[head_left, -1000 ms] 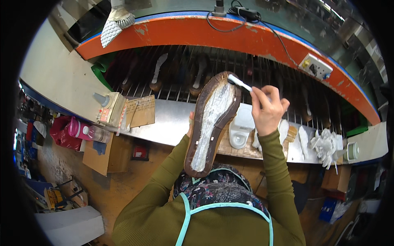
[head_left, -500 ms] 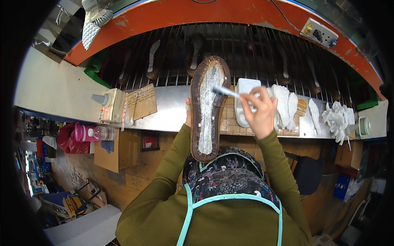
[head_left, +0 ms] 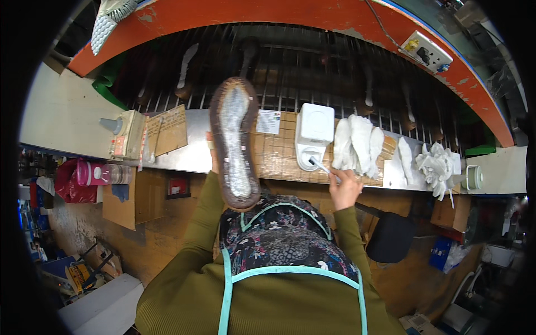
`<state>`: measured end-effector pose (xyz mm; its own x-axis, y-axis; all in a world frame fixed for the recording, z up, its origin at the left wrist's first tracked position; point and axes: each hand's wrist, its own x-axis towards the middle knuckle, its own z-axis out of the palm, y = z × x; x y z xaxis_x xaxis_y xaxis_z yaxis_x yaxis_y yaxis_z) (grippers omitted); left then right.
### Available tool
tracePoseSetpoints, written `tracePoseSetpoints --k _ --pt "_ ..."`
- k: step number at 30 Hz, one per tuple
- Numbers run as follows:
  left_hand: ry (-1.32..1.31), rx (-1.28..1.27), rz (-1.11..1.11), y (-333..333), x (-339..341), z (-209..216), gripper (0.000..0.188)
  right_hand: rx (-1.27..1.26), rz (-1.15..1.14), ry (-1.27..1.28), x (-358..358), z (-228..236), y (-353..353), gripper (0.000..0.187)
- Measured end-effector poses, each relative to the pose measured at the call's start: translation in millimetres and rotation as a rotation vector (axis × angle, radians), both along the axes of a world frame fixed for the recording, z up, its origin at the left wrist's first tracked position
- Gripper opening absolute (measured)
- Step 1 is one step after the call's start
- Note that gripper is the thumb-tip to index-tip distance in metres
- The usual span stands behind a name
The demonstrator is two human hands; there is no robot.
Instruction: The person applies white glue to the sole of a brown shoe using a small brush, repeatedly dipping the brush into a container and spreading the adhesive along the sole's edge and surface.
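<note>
A brown shoe [head_left: 233, 145] stands nearly upright, its unsoled bottom facing me, with a pale, glossy strip down the middle. My left hand [head_left: 213, 154] grips it from the left; most of its fingers are hidden behind the shoe. Off to the right, my right hand [head_left: 345, 190] pinches the handle of a small brush [head_left: 320, 164]. The brush's dark head is at the small round opening at the front of a white plastic container [head_left: 316, 126]; I cannot tell how deep it dips.
Crumpled white cloths [head_left: 357, 144] lie right of the container, and more white material [head_left: 438, 164] is further right. A cardboard piece [head_left: 167, 131] lies on the metal bench at left. Behind runs a rack of metal bars [head_left: 279, 61] holding shoes. A dark stool [head_left: 391, 237] stands below right.
My right hand has carried the brush from the shoe's bottom down to the container's opening. The view has shifted, so the shoe and bench appear further left.
</note>
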<state>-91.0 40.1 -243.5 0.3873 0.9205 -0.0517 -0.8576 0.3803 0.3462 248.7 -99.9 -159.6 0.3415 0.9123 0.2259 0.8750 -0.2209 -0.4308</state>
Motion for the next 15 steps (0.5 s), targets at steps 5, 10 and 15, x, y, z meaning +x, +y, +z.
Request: tracePoseSetpoints --k 5,10,15 --pt "0.061 -0.197 0.176 -26 -14 31 0.094 -0.005 0.047 -0.228 -3 -37 28 0.015" --pt "0.065 -0.291 0.258 -49 -40 39 0.094 -0.053 0.067 -0.284 -7 -39 36 0.010" --pt "0.071 -0.308 0.373 -64 -69 42 0.093 0.168 -0.101 0.064 48 -19 81 0.006"
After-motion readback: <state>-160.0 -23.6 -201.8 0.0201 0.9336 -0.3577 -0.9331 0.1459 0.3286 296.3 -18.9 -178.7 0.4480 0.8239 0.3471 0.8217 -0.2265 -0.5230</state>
